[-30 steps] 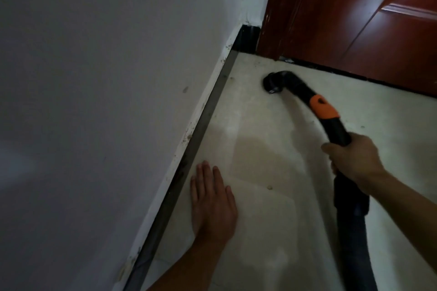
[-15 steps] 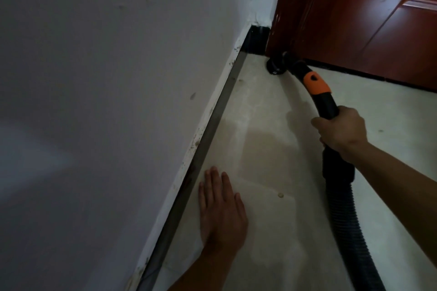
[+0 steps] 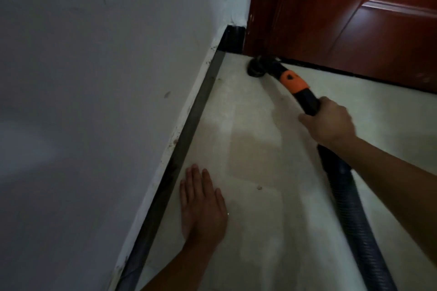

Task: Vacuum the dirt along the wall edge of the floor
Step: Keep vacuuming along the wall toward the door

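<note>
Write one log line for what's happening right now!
right hand: grips vacuum wand | nozzle: at door base near corner | left hand: flat on floor beside wall edge

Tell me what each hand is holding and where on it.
The right hand holds the vacuum wand, its grip on the black section just behind the orange collar. The left hand holds nothing, lying flat on the floor.
</note>
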The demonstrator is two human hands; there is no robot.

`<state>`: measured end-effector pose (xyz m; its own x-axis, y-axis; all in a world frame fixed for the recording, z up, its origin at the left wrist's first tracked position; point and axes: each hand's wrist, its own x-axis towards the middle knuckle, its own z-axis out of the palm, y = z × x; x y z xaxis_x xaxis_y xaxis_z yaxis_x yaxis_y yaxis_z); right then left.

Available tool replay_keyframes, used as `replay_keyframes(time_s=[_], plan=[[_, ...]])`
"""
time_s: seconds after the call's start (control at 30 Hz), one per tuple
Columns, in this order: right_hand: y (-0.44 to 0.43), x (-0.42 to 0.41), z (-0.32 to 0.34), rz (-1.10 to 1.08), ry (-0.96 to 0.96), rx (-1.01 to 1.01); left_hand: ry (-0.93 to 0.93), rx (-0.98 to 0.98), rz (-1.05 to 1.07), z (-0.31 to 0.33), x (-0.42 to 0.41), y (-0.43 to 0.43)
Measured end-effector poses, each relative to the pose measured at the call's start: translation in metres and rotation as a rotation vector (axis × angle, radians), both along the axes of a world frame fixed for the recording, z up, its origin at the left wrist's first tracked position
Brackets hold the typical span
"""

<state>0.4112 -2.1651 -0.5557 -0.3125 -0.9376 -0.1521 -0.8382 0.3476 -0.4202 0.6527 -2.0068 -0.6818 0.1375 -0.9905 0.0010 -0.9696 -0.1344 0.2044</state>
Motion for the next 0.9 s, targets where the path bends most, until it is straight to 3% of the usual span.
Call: replay_keyframes(time_s=[0.13,0.3,0.4,0.6,0.8,0.9], plan=[[0.04,-0.077,0.01,-0.256,-0.034,0.0,0.02,-0.031,0.004,0.0,0.0,0.001],[0.094,-0.123,0.021,-0.557,-0.322,0.007,0.018,-0.061,0.001,0.0,0.0,0.002],[0.128,-0.104,0.023,-0.548,-0.372,-0.005,0.007,-0.066,0.0,0.0,-0.001,0.001],[0.176,-0.076,0.004,-0.29,-0.365,0.064,0.024,-0.078,-0.003,0.001,0.0,0.002],[0.194,-0.126,0.015,-0.613,-0.398,-0.048,0.032,-0.085,-0.001,-0.004,0.002,0.002],[0.205,-0.124,0.018,-0.598,-0.407,-0.04,0.025,-0.096,-0.017,-0.004,0.002,0.003]])
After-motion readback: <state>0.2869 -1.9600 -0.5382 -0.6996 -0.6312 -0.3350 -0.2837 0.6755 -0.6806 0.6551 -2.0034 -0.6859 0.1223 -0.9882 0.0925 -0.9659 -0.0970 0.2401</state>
